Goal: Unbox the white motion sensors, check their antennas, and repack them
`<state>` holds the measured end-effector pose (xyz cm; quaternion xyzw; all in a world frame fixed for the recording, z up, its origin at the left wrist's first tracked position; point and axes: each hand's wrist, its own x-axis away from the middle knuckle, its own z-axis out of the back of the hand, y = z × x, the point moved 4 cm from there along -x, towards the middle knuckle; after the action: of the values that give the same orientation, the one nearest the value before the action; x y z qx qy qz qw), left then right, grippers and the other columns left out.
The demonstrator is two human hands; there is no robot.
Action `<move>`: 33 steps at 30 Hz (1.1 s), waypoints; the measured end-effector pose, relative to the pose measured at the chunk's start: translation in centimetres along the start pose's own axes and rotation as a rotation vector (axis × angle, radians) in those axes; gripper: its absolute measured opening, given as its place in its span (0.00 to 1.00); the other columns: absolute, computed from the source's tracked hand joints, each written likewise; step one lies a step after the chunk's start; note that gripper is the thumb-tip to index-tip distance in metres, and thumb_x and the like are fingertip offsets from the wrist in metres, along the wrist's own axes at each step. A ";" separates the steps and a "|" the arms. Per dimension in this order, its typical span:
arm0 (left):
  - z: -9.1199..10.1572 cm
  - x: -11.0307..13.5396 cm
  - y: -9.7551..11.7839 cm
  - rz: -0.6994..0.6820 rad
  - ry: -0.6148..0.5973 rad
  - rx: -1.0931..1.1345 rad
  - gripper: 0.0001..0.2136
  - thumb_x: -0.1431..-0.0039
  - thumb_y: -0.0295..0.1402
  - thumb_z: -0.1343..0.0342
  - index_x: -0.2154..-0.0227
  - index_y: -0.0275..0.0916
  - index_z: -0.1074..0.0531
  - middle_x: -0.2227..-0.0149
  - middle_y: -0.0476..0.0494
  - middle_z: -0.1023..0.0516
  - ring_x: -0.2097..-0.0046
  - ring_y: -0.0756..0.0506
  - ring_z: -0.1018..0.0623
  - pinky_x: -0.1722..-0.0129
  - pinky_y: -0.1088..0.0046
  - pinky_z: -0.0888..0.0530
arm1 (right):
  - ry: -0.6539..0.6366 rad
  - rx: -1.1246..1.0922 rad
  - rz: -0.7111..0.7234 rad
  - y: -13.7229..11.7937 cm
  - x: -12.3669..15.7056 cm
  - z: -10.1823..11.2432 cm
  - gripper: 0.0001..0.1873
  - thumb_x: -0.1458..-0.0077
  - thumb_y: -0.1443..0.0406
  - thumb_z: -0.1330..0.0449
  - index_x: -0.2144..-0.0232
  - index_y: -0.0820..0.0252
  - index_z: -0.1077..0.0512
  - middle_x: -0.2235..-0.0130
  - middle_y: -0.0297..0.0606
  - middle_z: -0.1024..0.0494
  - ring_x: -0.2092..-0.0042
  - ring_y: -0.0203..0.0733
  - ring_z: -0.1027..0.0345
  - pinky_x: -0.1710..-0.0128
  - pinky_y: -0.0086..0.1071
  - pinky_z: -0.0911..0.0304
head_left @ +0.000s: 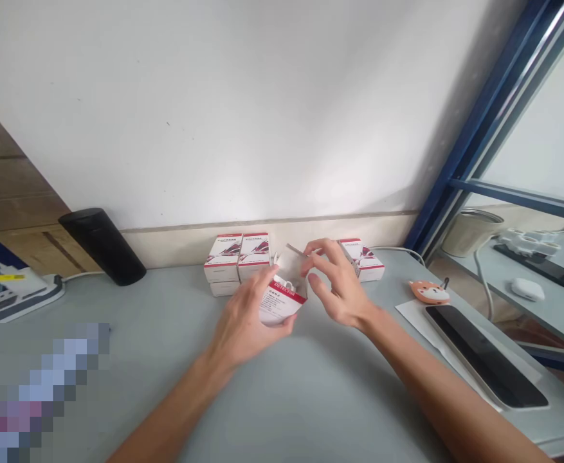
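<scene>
A small white carton (pixel 276 307) with a red edge marked DETECTOR is tilted up off the table, its top open and a white item (pixel 289 284) partly showing inside. My left hand (pixel 243 321) grips the carton from the left, thumb under the front and fingers along the far side. At the carton's raised lid flap (pixel 289 260), my right hand (pixel 334 283) has its curled fingertips on the edge. Just behind my left hand, several closed cartons (pixel 226 251) of the same kind are stacked. More of these cartons (pixel 371 265) stand behind my right hand, partly hidden by it.
A black cylinder (pixel 105 247) leans at the left near a power strip (pixel 21 299). On the right lie a phone (pixel 487 357), white paper (pixel 426 328) and an orange animal-faced pouch (pixel 429 292). A wall backs the table, and a blue-framed glass panel (pixel 527 257) borders the right.
</scene>
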<state>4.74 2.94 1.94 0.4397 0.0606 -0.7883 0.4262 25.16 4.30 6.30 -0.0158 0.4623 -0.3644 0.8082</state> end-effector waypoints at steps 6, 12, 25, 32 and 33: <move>0.4 -0.5 -0.1 -0.070 -0.016 -0.138 0.42 0.49 0.35 0.30 0.33 0.47 0.43 0.44 0.41 0.18 0.50 0.38 0.15 0.48 0.62 0.19 | -0.175 -0.069 -0.181 1.5 0.1 -1.5 0.07 0.35 0.64 0.40 0.65 0.53 0.22 0.43 0.42 0.28 0.40 0.53 0.38 0.41 0.52 0.36; 0.7 -1.1 0.1 -0.121 -0.062 -0.221 0.37 0.47 0.34 0.31 0.35 0.46 0.39 0.50 0.43 0.15 0.54 0.38 0.14 0.50 0.63 0.19 | -0.282 -0.318 -0.329 2.8 0.4 -3.1 0.10 0.34 0.55 0.37 0.60 0.49 0.17 0.39 0.40 0.29 0.33 0.52 0.45 0.30 0.53 0.47; 0.6 -1.2 -0.4 -0.037 -0.142 -0.181 0.36 0.46 0.37 0.32 0.36 0.49 0.39 0.51 0.45 0.15 0.51 0.37 0.15 0.50 0.62 0.20 | 0.025 0.339 -0.745 12.5 1.1 3.6 0.15 0.34 0.56 0.43 0.61 0.56 0.19 0.63 0.42 0.16 0.59 0.49 0.25 0.59 0.39 0.37; 0.7 -1.5 -0.3 0.123 -0.173 -0.140 0.27 0.50 0.43 0.29 0.48 0.49 0.31 0.55 0.48 0.15 0.58 0.39 0.16 0.60 0.65 0.19 | -0.188 0.462 -0.545 12.5 2.3 -1.2 0.11 0.34 0.66 0.43 0.65 0.57 0.20 0.70 0.43 0.19 0.55 0.54 0.29 0.48 0.46 0.41; 0.7 -1.5 -0.3 0.120 -0.172 -0.124 0.25 0.50 0.42 0.29 0.50 0.49 0.31 0.56 0.49 0.15 0.58 0.39 0.16 0.60 0.65 0.19 | -0.192 0.473 -0.535 12.4 2.3 -1.3 0.12 0.34 0.66 0.44 0.65 0.58 0.20 0.68 0.45 0.19 0.54 0.55 0.30 0.48 0.48 0.41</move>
<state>4.49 3.72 3.39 0.3461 0.0463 -0.7909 0.5026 32.01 12.41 -0.63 0.0170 0.2666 -0.6566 0.7054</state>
